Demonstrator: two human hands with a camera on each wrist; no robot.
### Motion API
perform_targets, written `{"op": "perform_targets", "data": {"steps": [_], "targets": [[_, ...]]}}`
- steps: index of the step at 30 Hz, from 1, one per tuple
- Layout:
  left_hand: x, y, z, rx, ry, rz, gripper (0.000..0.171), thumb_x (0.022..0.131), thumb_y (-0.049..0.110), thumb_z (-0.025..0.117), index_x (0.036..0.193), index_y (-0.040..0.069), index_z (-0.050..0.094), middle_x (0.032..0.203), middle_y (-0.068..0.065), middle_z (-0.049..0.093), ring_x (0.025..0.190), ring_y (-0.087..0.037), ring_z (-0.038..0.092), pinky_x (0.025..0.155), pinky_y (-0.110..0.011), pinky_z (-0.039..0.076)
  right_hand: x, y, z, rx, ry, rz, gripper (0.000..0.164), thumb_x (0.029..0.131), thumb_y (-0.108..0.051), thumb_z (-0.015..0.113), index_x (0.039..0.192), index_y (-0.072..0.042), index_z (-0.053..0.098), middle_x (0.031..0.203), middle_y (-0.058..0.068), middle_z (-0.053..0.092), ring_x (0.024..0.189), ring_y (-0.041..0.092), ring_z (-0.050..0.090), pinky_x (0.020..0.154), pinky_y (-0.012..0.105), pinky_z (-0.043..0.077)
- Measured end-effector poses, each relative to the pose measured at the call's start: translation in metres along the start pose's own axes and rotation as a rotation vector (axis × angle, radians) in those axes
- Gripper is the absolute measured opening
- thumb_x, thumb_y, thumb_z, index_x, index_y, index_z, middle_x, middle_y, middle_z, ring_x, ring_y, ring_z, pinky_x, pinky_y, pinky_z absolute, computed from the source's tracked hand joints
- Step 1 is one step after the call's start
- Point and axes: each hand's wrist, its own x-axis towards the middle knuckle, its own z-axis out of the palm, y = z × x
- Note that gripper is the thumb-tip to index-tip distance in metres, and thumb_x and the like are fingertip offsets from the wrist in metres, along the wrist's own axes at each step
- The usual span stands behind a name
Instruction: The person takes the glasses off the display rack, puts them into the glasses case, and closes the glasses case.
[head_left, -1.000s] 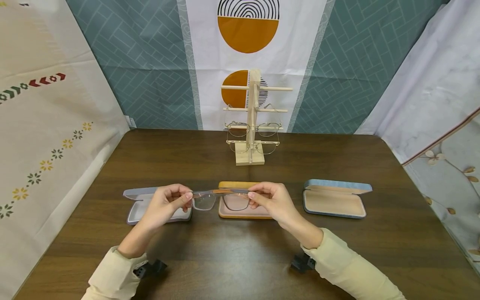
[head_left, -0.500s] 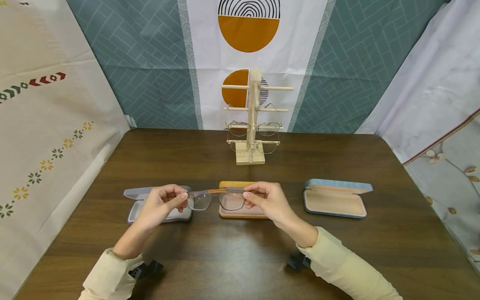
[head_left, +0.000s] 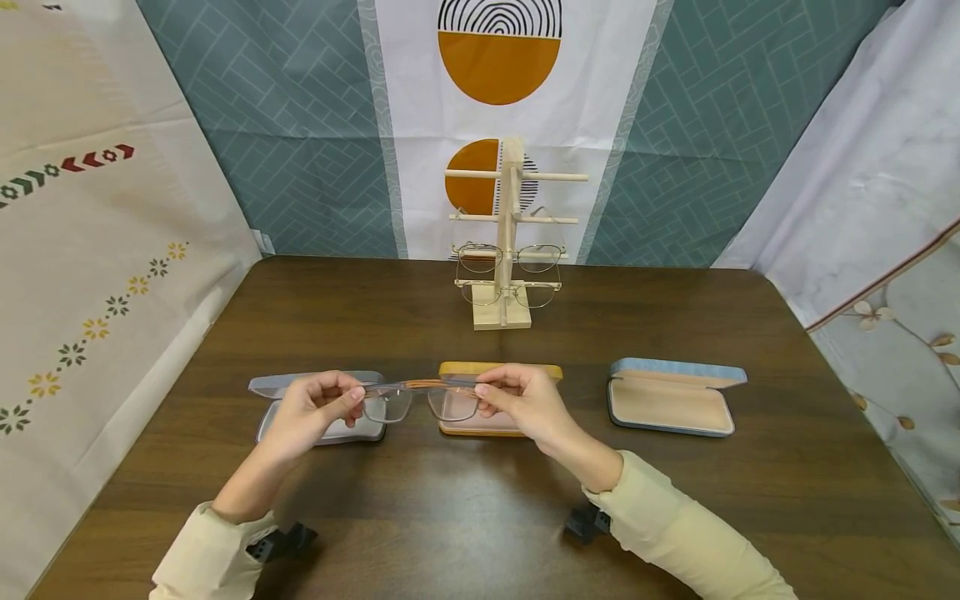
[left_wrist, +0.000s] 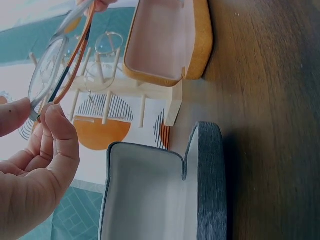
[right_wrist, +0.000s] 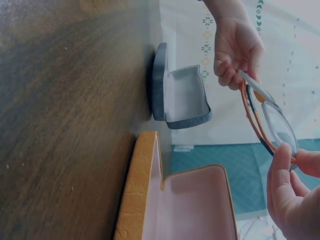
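Observation:
A pair of eyeglasses [head_left: 422,384] with clear grey rims is held level over the table, lenses facing me. Its orange and dark temples lie folded behind the front, as both wrist views show. My left hand [head_left: 309,414] pinches one end of the frame between thumb and fingers. At the other end, my right hand [head_left: 528,406] pinches it the same way. Below and behind the left hand lies an open grey glasses case [head_left: 367,429]. An open yellow glasses case [head_left: 487,427] with pink lining sits behind the right hand, which partly covers it.
An open blue glasses case [head_left: 671,406] with beige lining lies to the right. At the back stands a wooden display rack [head_left: 512,187] with thin gold-framed glasses [head_left: 540,271] on its lower pegs. Patterned cloths hang around the table [head_left: 480,533].
Both hands have shifted left together, carrying the eyeglasses from in front of the yellow case towards the grey one. The grip at both ends stays the same.

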Motion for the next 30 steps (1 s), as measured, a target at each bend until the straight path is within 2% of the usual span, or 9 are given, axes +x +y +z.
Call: {"op": "perform_targets", "data": {"steps": [18,25,30], "targets": [[-0.006,-0.001,-0.011,0.021,0.004,-0.022,0.017,0.088,-0.002,0.055,0.088,-0.019,0.054,0.068,0.000,0.060,0.058,-0.015,0.058,0.054,-0.025,0.050,0.005,0.006,0.010,0.024,-0.034,0.041,0.023,0.082,0.007,0.061,0.103,0.017,0.057,0.084,0.017,0.064,0.065,0.012,0.062,0.066,0.030,0.054],[-0.007,-0.002,-0.014,0.009,-0.002,-0.013,0.018,0.089,-0.002,0.054,0.087,-0.020,0.053,0.068,-0.001,0.060,0.057,-0.015,0.057,0.053,-0.025,0.050,0.005,0.004,0.012,-0.089,-0.018,0.018,0.031,0.073,0.008,0.070,0.102,0.011,0.061,0.086,0.015,0.064,0.074,0.014,0.061,0.064,0.021,0.050],[-0.008,-0.001,-0.016,0.019,-0.004,-0.030,0.019,0.089,0.000,0.054,0.087,-0.019,0.053,0.068,-0.001,0.060,0.058,-0.016,0.058,0.054,-0.026,0.050,0.005,0.006,0.014,-0.112,-0.024,-0.002,0.030,0.072,0.008,0.070,0.101,0.012,0.061,0.086,0.016,0.064,0.074,0.014,0.061,0.064,0.019,0.049]]}}
